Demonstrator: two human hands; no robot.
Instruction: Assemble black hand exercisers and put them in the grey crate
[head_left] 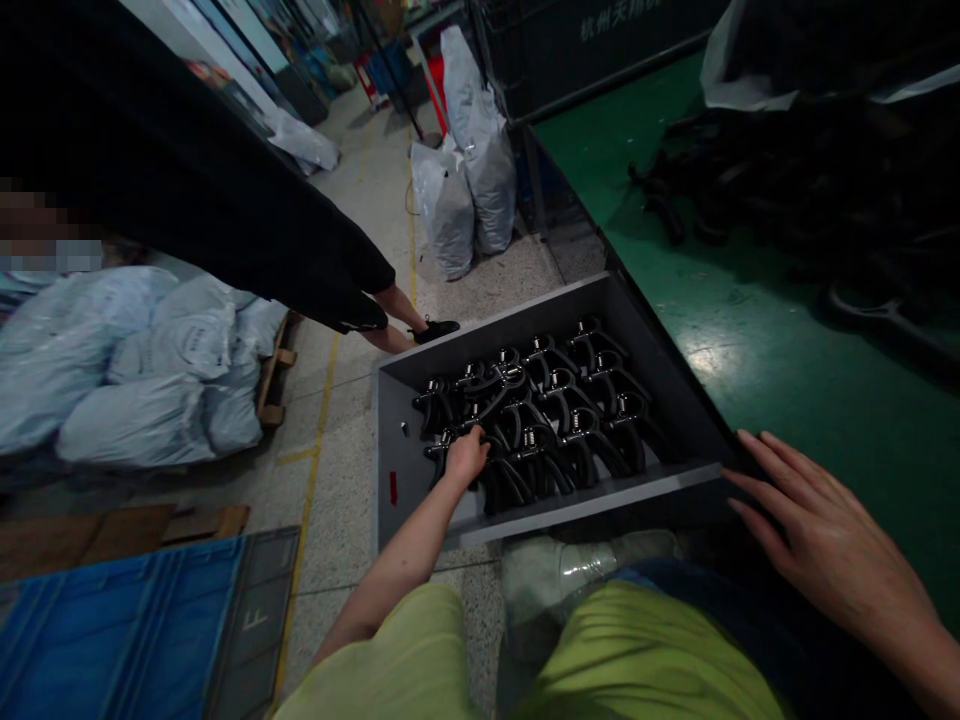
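My left hand reaches down into a grey crate, its fingers closed at one of the black curved parts; the fingertips are partly hidden. Several such black parts, each with a forked body and a shiny metal spring or bolt at one end, lie in rows inside the crate. Over the green tabletop's near edge, my right hand is spread with its fingers apart, close to the crate's right corner, holding nothing.
On the green table lies a dark heap of similar parts. Another person in dark clothing stands beyond the crate. Grey sacks stand behind, more sacks lie on a pallet at left, and blue crates are below.
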